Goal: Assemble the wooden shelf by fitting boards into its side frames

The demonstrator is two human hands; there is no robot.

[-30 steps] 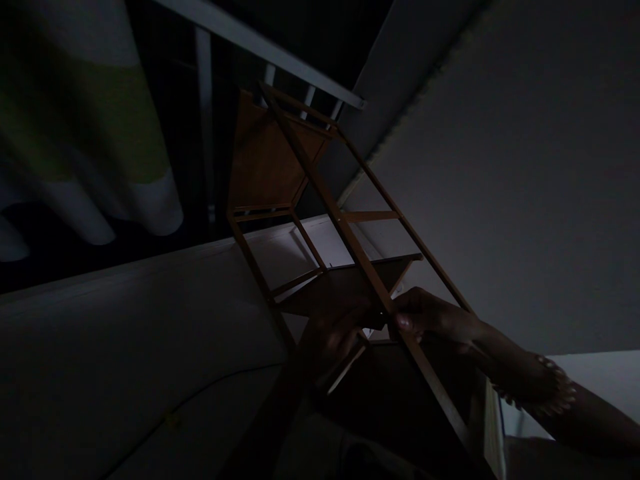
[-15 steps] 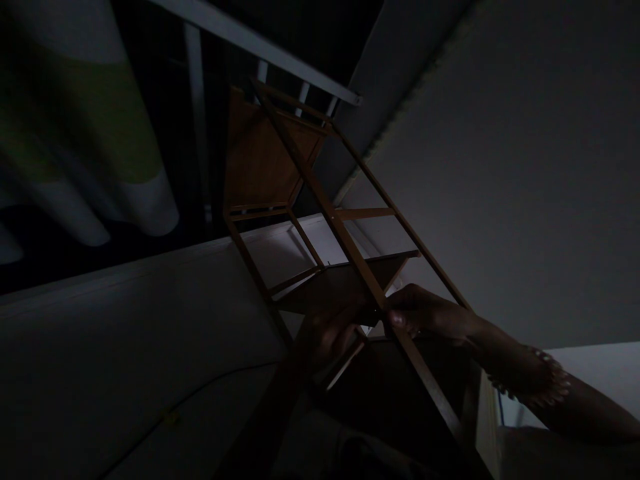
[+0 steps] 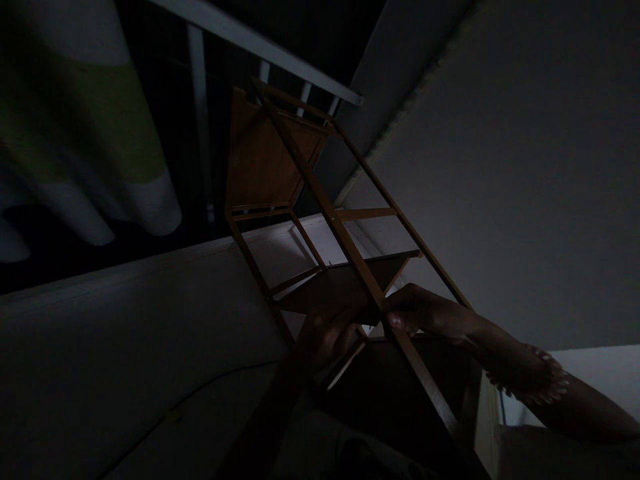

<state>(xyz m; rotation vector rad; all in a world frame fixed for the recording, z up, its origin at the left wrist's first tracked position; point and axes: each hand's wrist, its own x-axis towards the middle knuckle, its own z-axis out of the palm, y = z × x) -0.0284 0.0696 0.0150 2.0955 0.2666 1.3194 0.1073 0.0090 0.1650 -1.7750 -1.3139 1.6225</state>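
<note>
A brown wooden shelf rack point(image 3: 350, 247) with long slim posts and crossbars stands tilted across the middle of the view. Round its nearest post my right hand point(image 3: 427, 315) is closed, thumb on the near side; a beaded bracelet point(image 3: 543, 377) circles that wrist. My left hand point(image 3: 324, 339) is just left of the same post, its fingers drawn together close to the joint by a shelf board point(image 3: 340, 283). Deep shadow hides its fingertips and whatever they hold. Another panel point(image 3: 265, 160) of lighter brown shows at the rack's far end.
White railings point(image 3: 265, 43) run behind the rack. A curtain point(image 3: 100, 120) with white and green bands hangs at upper left. On the pale floor point(image 3: 125, 320) lies a dark cable point(image 3: 215, 378) with a yellow piece point(image 3: 173, 416) on it. A plain wall point(image 3: 525, 187) rises at right.
Both hands stay at the same spot on the rack. The view has shifted very slightly and looks a little darker.
</note>
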